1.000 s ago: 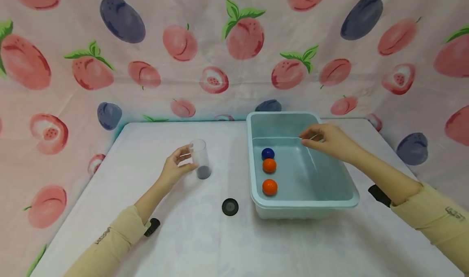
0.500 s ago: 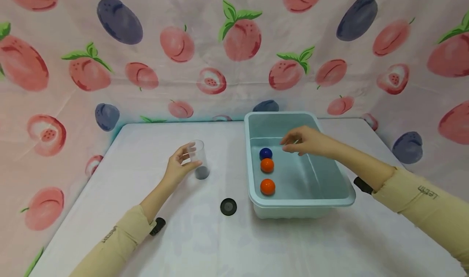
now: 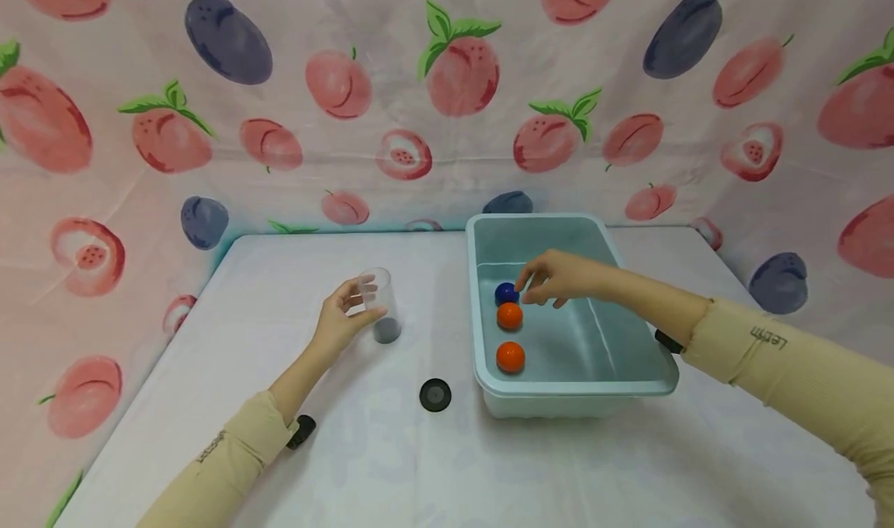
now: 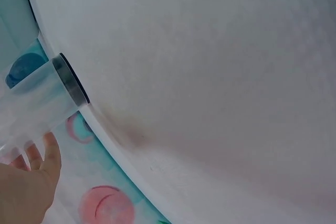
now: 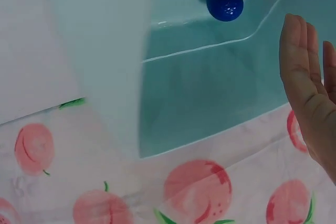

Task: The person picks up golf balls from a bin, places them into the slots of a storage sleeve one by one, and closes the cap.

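Observation:
My left hand (image 3: 340, 318) grips a clear plastic tube (image 3: 382, 299) with a dark base, thumb on the near side and fingers behind it. The tube's dark base (image 4: 71, 80) shows in the left wrist view. My right hand (image 3: 559, 276) is over the pale blue basin (image 3: 576, 388) with loosely bent fingers and nothing in them. Its fingertips overlap the edge of a dark blue ball (image 3: 505, 293) in the head view. Beside that ball on the basin's floor lies an orange ball (image 3: 510, 316), and a second orange ball (image 3: 511, 357) sits closer to the front wall.
A round black lid (image 3: 435, 394) lies on the white table (image 3: 363, 450) between the tube and the basin. Fruit-printed cloth (image 3: 279, 70) hangs behind the table and at both sides. Dark wrist devices (image 3: 302, 432) stick out under the sleeves.
My right hand has moved left and slightly down across the basin, up to the blue ball. My left hand keeps its grip on the tube in nearly the same place.

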`<action>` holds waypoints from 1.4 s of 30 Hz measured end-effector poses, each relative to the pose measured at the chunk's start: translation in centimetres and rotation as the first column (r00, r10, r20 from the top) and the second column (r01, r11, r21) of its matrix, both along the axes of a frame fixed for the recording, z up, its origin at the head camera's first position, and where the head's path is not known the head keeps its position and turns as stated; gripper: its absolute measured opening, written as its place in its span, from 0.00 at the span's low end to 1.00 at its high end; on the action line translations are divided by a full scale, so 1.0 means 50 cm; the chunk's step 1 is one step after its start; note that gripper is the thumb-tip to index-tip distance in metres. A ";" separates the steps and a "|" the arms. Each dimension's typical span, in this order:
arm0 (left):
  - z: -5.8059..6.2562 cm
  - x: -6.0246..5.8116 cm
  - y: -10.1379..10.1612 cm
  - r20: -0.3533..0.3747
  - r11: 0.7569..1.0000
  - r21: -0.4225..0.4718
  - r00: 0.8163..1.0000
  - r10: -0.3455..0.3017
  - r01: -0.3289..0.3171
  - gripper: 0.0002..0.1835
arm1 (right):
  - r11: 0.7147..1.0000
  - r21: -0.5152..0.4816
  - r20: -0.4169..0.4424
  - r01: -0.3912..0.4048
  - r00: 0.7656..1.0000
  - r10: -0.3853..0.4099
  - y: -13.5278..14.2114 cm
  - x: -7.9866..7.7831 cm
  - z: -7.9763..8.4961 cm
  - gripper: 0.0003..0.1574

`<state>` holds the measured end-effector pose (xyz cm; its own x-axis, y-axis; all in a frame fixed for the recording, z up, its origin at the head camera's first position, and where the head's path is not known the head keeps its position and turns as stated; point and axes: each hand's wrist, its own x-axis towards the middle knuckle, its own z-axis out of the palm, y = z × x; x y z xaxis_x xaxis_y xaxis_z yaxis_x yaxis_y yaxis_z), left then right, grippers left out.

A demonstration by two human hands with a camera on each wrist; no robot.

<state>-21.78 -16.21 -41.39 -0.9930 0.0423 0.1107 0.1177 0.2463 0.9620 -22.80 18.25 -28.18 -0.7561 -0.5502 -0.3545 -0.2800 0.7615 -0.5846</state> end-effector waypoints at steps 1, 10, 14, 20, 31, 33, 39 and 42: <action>0.000 0.001 -0.001 0.002 1.000 -0.002 1.000 0.002 -0.002 0.32 | 1.000 0.010 0.002 -0.007 1.000 0.007 -0.007 0.000 0.000 0.18; -0.001 0.004 -0.005 0.004 1.000 -0.006 1.000 0.013 -0.013 0.31 | 1.000 -0.009 0.095 -0.002 0.995 0.002 -0.048 -0.004 -0.026 0.18; 0.000 0.002 -0.002 -0.009 1.000 0.010 1.000 -0.011 0.011 0.31 | 0.999 -0.031 0.142 0.034 0.990 -0.029 -0.053 -0.004 -0.042 0.15; 0.000 -0.003 0.002 -0.018 0.999 0.018 0.999 -0.033 0.034 0.31 | 0.997 -0.027 0.217 0.072 0.974 -0.064 -0.055 -0.012 -0.063 0.16; -0.005 -0.003 -0.003 -0.009 1.000 -0.018 1.000 -0.022 0.022 0.31 | 0.986 0.035 0.309 0.165 0.936 -0.168 -0.053 -0.038 -0.110 0.20; -0.005 -0.003 -0.004 -0.011 1.000 -0.019 1.000 -0.025 0.025 0.31 | 0.981 0.046 0.321 0.188 0.927 -0.193 -0.051 -0.041 -0.118 0.19; -0.003 -0.003 -0.007 0.005 0.999 -0.028 1.000 -0.023 0.023 0.30 | 0.973 0.075 0.376 0.217 0.898 -0.229 -0.046 -0.046 -0.134 0.18; -0.002 -0.002 -0.007 0.002 0.999 -0.034 1.000 -0.027 0.027 0.30 | 0.976 0.087 0.408 0.199 0.887 -0.217 -0.045 -0.046 -0.140 0.18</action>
